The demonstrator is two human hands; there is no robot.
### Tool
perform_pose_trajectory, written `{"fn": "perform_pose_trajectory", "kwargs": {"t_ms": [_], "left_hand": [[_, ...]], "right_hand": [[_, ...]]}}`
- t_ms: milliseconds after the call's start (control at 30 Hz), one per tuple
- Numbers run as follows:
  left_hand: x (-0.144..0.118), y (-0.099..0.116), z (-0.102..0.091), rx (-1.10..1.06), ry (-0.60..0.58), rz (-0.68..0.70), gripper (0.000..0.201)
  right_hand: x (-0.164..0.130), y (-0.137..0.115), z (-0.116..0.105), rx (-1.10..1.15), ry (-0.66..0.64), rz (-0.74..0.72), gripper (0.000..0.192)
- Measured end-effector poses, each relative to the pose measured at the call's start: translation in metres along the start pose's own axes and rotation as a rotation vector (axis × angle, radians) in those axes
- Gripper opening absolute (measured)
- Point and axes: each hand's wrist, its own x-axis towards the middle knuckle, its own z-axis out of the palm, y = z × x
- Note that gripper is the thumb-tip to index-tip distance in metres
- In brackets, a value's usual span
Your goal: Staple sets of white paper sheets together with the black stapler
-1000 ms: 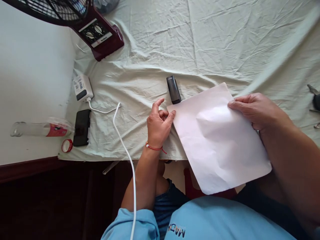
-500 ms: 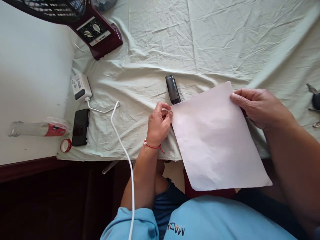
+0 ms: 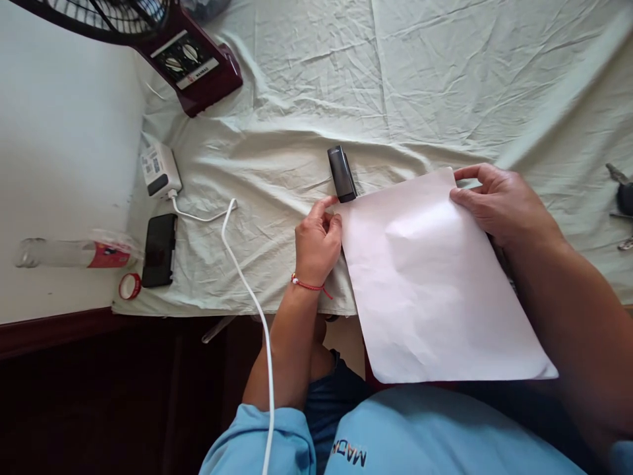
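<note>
Paper (image 3: 435, 284) is half on the table (image 3: 445, 79), half over the edge. Left hand (image 3: 316, 241) pinches its near corner, right hand (image 3: 499, 204) grips the far one. Stapler (image 3: 341, 173) sits untouched beside it, so nothing looks stapled yet.

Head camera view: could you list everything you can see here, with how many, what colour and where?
paper sheet: one, white, hanging over the near table edge, held at two corners
stapler: one, black, at the sheet's far left corner
cloth: one, pale green, creased, covering the table
fan base: one, maroon, far left
charger: one, white, left on the cloth
cable: one, white, running from the charger toward the person
phone: one, black, left edge
bottle: one, clear with red label, lying far left
tape roll: one, red
keys: some, dark, right edge
left hand: pinching the sheet's left corner
right hand: gripping the far right corner
</note>
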Motion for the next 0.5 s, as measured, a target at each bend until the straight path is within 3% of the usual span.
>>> {"fn": "perform_pose_trajectory", "kwargs": {"t_ms": [167, 267, 367, 500], "left_hand": [[-0.0013, -0.0029, 0.0025, -0.035, 0.047, -0.014, 0.045], [-0.0044, -0.0008, 0.0017, 0.021, 0.095, 0.099, 0.058], [-0.0067, 0.0007, 0.0001, 0.133, 0.119, 0.248, 0.057], [-0.0082, -0.0006, 0.0006, 0.247, 0.087, 0.244, 0.058]], "right_hand": [[-0.0028, -0.0069, 0.0003, 0.012, 0.041, 0.031, 0.049], [-0.0023, -0.0059, -0.0016, 0.009, 0.043, 0.035, 0.052], [0.0000, -0.0035, -0.0030, 0.008, 0.046, 0.026, 0.055], [0.0019, -0.0028, -0.0036, 0.013, 0.052, 0.010, 0.055]]}}
